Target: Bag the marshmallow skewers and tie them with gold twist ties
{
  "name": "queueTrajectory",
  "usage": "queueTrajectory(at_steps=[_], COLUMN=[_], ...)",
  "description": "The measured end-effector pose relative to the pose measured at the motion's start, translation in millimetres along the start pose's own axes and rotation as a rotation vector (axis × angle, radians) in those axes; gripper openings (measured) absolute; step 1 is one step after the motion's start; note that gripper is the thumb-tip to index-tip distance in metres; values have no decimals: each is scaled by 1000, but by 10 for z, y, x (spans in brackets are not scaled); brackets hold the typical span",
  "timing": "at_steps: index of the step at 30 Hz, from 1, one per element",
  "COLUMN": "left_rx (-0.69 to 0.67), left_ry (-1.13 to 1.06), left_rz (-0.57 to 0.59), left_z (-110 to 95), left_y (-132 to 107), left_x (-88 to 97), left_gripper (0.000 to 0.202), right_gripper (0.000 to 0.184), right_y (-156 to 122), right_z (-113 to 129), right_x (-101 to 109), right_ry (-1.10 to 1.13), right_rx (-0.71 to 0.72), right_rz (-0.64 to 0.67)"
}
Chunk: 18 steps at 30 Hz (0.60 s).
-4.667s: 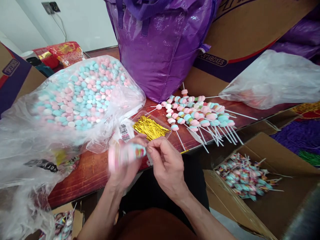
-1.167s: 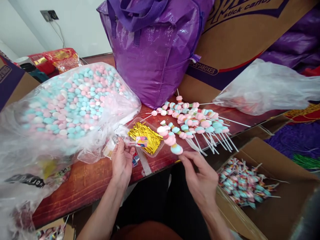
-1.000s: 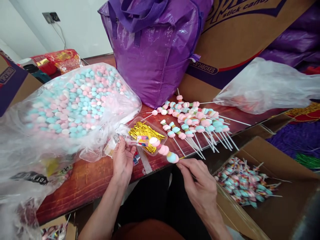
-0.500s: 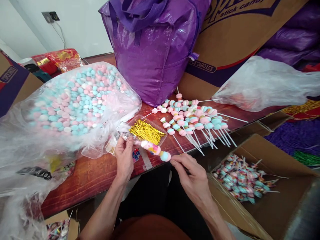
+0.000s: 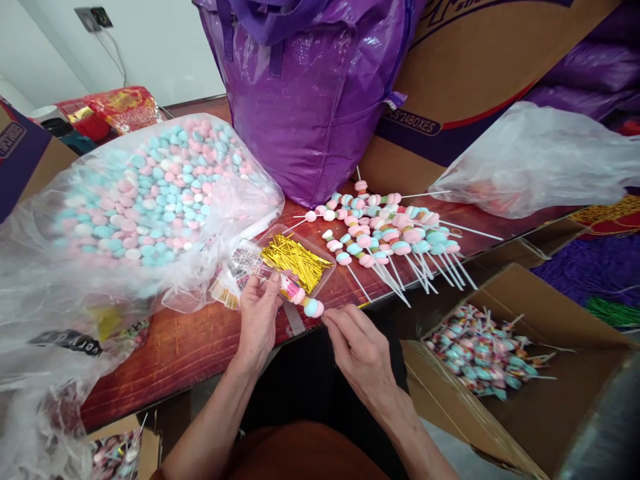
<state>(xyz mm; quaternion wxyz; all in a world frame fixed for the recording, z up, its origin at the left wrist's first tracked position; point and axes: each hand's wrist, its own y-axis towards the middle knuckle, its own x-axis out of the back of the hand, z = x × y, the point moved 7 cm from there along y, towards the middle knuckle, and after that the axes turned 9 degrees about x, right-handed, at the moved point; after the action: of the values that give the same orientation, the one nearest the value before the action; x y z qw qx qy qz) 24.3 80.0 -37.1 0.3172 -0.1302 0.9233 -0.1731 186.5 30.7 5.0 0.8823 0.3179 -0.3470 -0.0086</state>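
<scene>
My left hand (image 5: 257, 313) pinches a small clear wrapper (image 5: 273, 277) at the table's front edge. My right hand (image 5: 357, 347) grips the stick of a marshmallow skewer (image 5: 305, 301), and the skewer's candy end is pushed into the wrapper. Just behind both hands sits a clear tray of gold twist ties (image 5: 299, 257). A pile of bare marshmallow skewers (image 5: 387, 230) lies on the red table (image 5: 190, 343) to the right of the tray.
A big clear bag of pink and blue marshmallows (image 5: 150, 193) fills the left. A purple bag (image 5: 310, 87) stands behind. A cardboard box of wrapped skewers (image 5: 483, 353) sits low at right. Another plastic bag (image 5: 535, 160) lies at the far right.
My right hand took a skewer from the pile, carried it left and slid its candy end into the wrapper held by my left hand.
</scene>
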Motion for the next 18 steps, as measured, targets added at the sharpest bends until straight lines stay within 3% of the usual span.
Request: queueTrajectory(at_steps=[9, 18], left_rx=[50, 103], left_ry=[-94, -1], left_rz=[51, 125], left_z=[105, 154], left_y=[28, -82], left_x=[-22, -94], left_gripper=[39, 35], right_gripper=[21, 19], right_y=[-92, 36], right_z=[-120, -83], right_x=[-201, -319], right_ry=[422, 354], right_rx=[-410, -413], right_rz=[132, -8])
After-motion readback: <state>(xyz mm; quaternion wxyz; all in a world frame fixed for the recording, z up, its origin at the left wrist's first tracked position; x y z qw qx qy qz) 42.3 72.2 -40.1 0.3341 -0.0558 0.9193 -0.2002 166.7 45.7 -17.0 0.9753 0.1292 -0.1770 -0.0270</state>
